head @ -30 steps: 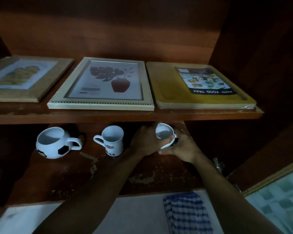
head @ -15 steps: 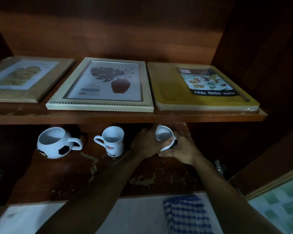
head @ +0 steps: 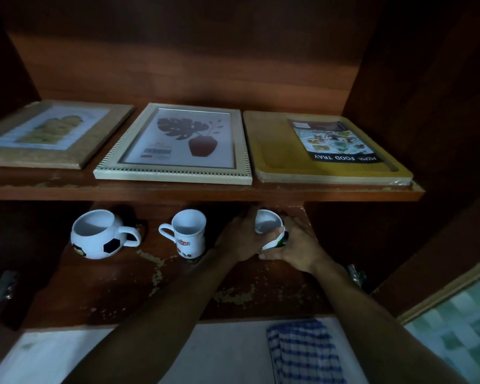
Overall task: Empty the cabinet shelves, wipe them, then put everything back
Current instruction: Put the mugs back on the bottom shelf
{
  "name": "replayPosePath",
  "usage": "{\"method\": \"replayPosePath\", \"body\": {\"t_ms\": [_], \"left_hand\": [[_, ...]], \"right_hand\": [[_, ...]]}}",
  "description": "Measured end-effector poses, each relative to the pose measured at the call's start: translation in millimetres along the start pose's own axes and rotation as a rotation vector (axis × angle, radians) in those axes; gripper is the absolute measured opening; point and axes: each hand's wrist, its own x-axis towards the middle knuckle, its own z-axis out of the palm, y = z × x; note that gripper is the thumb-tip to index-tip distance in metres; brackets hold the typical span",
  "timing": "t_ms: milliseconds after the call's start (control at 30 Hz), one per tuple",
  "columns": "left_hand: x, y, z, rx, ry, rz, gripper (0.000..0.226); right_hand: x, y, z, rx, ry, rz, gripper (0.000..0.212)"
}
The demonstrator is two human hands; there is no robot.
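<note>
Reddish-brown wood veneer lines the whole cabinet, dimly lit, with a dark back panel and side walls. The upper shelf (head: pixel 200 191) carries three flat items in a row: a brown-framed picture (head: pixel 53 134) at left, a pale beaded frame (head: pixel 178 144) with a leaf-and-vase print in the middle, and a yellow food tray (head: pixel 324 151) with a printed label at right. The lower shelf (head: pixel 178 289) shows worn veneer, with pale chipped patches across its front half. On it stand a round football-patterned mug (head: pixel 100 234) at left and, near it, a taller white mug (head: pixel 187 232) with a red logo. To the right of these, a small white cup (head: pixel 268 227) is tilted, its mouth toward the camera, on or just above the shelf; contact cannot be told. The left hand (head: pixel 241 239) wraps its fingers around the cup's left side, and the right hand (head: pixel 297 248) closes its fingers on the cup's lower right, where a green mark shows. Below the cabinet lies a pale surface (head: pixel 94 356) bearing a blue checked cloth (head: pixel 305 353); green tiles (head: pixel 460 333) show at lower right.
</note>
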Motion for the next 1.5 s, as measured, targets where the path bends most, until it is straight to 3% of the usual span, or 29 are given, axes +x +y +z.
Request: {"method": "replayPosePath", "body": {"t_ms": [167,367,600,867,1033,1500], "left_hand": [[-4,2,-9,0.025,0.07,0.048,0.086],[-18,8,-18,0.072,0.163,0.136,0.058],[-47,16,-35,0.207,0.255,0.198,0.053],[-90,18,-62,0.314,0.3,0.349,0.043],[-128,5,-80,0.585,0.258,0.342,0.062],[-211,13,-112,0.693,0.275,0.318,0.066]], "right_hand": [[-7,-7,-6,-0.035,0.006,-0.048,0.099],[-19,-14,-9,-0.035,0.011,-0.066,0.101],[-46,-33,-17,-0.061,0.054,-0.157,0.076],[-89,-60,-14,-0.298,0.099,-0.23,0.087],[-129,-86,2,-0.56,0.121,-0.188,0.09],[-214,-123,17,-0.546,0.151,-0.239,0.089]]}}
